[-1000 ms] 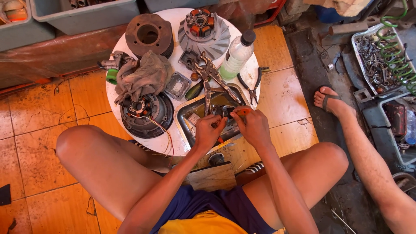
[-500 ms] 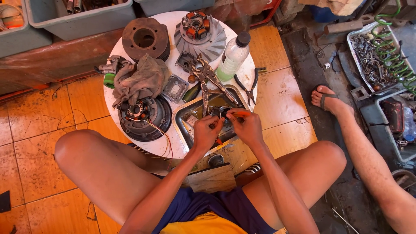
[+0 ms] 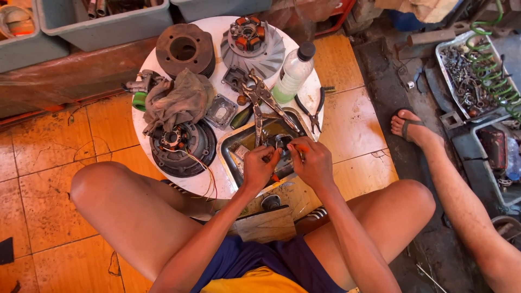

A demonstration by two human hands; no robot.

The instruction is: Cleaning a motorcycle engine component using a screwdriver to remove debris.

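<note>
At frame centre, my left hand [image 3: 259, 168] and right hand [image 3: 310, 163] pinch a small dark part [image 3: 281, 143] over the metal tray [image 3: 230, 154].

the person wears dark blue shorts [image 3: 260, 260] and, above them at the bottom edge of the head view, a yellow top [image 3: 255, 282]. both forearms are bare with no sleeves, and neither the left hand [image 3: 260, 167] nor the right hand [image 3: 310, 163] carries a glove, ring or watch that can be made out. the thighs and knees are bare too, with the shorts ending high on the legs.
</note>
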